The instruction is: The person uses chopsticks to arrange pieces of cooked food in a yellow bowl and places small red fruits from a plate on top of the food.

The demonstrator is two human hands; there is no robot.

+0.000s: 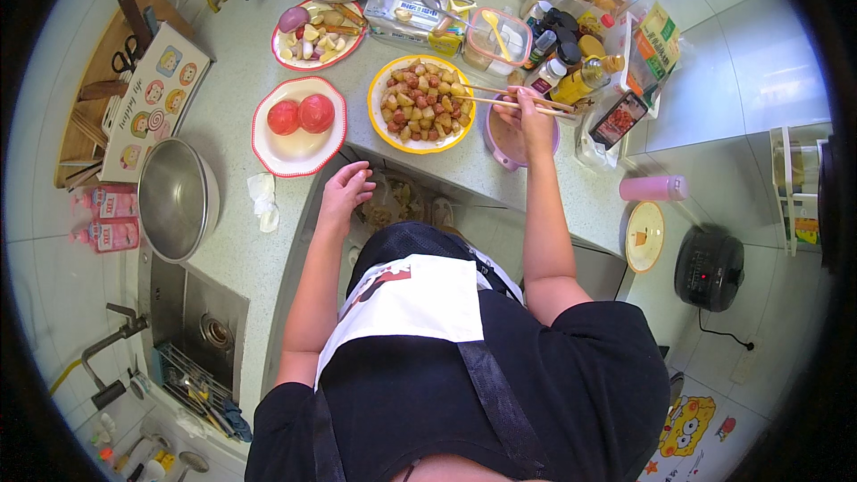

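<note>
My right hand (525,120) holds a pair of wooden chopsticks (499,102). Their tips are at the right side of a yellow-rimmed plate (377,127) heaped with chunks of potato and reddish sausage (422,99). Below that hand sits a lilac bowl (494,140) with a cloudy liquid in it, partly hidden by the hand and wrist. My left hand (347,191) hangs in front of the counter edge, fingers loosely curled and apart, with nothing in it. Nearest to it is a red-rimmed octagonal plate (294,155) bearing two peeled tomatoes (299,115) in some juice.
Garlic, an onion and spices fill another plate (318,61). Seasoning bottles (554,70) crowd the back right, beside a propped phone (619,120). A steel basin (175,201) stands by the sink (217,301) at left. An electric cooker (708,268) is at right.
</note>
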